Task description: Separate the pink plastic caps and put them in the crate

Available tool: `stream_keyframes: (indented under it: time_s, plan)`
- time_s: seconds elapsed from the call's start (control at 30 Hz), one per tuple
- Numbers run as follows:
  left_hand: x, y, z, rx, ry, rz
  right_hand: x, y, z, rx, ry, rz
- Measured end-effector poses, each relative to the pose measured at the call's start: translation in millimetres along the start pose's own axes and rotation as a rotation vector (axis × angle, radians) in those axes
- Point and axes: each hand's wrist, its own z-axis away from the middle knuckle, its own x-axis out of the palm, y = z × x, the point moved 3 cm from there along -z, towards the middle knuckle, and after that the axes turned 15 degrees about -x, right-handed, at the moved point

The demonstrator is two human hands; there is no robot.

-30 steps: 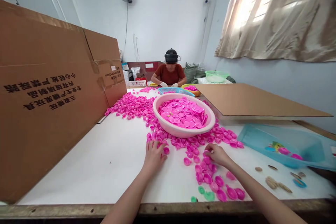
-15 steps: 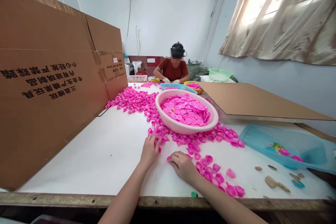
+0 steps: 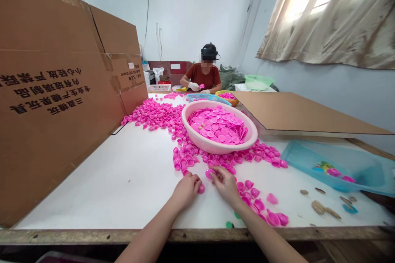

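Note:
My left hand point(image 3: 186, 189) rests on the white table point(image 3: 129, 181) with its fingers curled over a pink plastic cap point(image 3: 201, 189). Close beside it, my right hand point(image 3: 226, 184) pinches another pink cap point(image 3: 210, 173) between thumb and fingers. Both hands sit at the near end of a long scatter of loose pink caps point(image 3: 191, 154). Just beyond them stands a pale pink basin point(image 3: 212, 145) filled with flat pink discs point(image 3: 217, 125).
A big cardboard box point(image 3: 55, 90) walls off the left side. A flat cardboard sheet point(image 3: 296, 115) and a blue tray point(image 3: 339, 166) lie to the right, with small tan pieces point(image 3: 322, 209) near it. A co-worker point(image 3: 202, 74) sits at the far end beside baskets.
My left hand drew back from the pile toward me. My right hand moved left from the scattered caps until both hands met in the middle, each with a cap.

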Motion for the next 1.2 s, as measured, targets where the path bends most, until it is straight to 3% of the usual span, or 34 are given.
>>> stream_keyframes:
  time_s: [0.1,0.17,0.3,0.47,0.53,0.63,0.7,0.9,1.1,1.2]
  plan:
    - [-7,-6,-4,-0.056,0.068,-0.016,-1,2,-3,0.137,0.032,-0.155]
    - [-10,-9,-5,-0.084,0.075,0.022,3,3,-3,0.257,-0.037,-0.301]
    - [-2,-14,-6,-0.172,-0.114,0.262,19,5,3,0.497,-0.277,-0.412]
    - [17,-17,-5,-0.295,-0.284,0.353,34,11,9,0.573,-0.318,-0.336]
    - [17,-12,-6,-0.288,-0.213,0.246,38,11,8,0.564,-0.316,-0.311]
    - [10,3,-12,-0.244,0.025,-0.027,41,11,7,0.562,-0.329,-0.240]
    - [7,12,-17,-0.259,0.120,-0.181,42,12,7,0.576,-0.336,-0.217]
    - [15,21,-22,-0.212,0.095,-0.361,30,15,7,0.611,-0.395,-0.439]
    - [14,27,-24,-0.193,0.042,-0.454,19,12,-9,0.789,-0.698,-0.367]
    - [12,30,-28,-0.149,0.061,-0.460,23,11,-16,0.831,-0.785,-0.302]
